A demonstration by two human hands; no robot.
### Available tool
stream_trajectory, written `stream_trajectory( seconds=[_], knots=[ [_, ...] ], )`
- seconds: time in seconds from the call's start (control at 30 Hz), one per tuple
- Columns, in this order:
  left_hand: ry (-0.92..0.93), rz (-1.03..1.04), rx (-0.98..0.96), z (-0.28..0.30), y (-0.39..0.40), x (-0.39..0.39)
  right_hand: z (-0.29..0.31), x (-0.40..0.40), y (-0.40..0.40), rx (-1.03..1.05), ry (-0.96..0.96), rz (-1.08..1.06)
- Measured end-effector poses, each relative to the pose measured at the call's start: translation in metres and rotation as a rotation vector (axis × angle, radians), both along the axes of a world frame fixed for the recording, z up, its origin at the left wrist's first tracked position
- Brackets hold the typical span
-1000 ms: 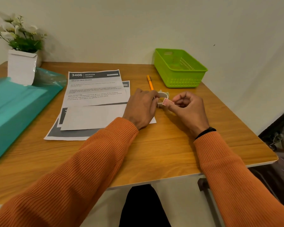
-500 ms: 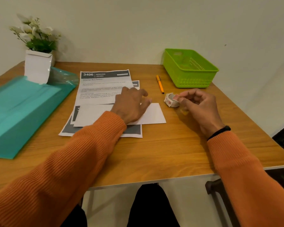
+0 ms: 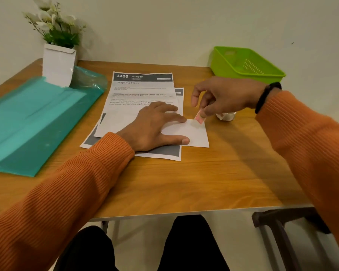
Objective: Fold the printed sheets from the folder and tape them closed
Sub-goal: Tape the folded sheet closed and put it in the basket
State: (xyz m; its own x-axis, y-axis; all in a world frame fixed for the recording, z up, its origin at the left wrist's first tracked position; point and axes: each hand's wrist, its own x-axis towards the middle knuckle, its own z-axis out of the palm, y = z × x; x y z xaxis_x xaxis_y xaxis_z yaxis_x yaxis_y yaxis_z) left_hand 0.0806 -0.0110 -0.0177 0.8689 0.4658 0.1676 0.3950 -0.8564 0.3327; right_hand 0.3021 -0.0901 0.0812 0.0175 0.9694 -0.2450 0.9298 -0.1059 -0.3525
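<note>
Two hands apart: left (image 3: 155, 126) flat on smooth folded sheet (image 3: 194, 133), right (image 3: 223, 96) pinching pink tape strip (image 3: 199, 118).

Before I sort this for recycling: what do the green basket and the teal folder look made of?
Green basket: likely moulded plastic, matte, with slotted walls. Teal folder: thin glossy plastic by its look, see-through at the crinkled corner behind the pot.

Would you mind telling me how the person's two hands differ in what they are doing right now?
The left hand lies flat with spread fingers, pressing the folded sheet onto the table; the right hand is raised above it. The left hand holds nothing, while the right hand pinches a piece of tape at the sheet's corner. Both emerge from orange sleeves.
</note>
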Motion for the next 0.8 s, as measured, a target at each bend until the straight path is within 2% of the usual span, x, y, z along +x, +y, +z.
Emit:
stream_trajectory(
  seconds=[0.2, 0.47, 0.8],
  knots=[
    [-0.118, -0.091, -0.002, 0.000, -0.008, -0.003, 0.001, -0.014, 0.032, -0.181, -0.195, 0.106],
    [-0.034, -0.110, 0.177, -0.005, -0.010, 0.002, -0.004, -0.017, 0.040, -0.217, -0.337, 0.167],
    [0.007, -0.112, 0.245, -0.005, -0.011, 0.003, -0.003, -0.028, 0.041, -0.205, -0.468, 0.209]
  ],
)
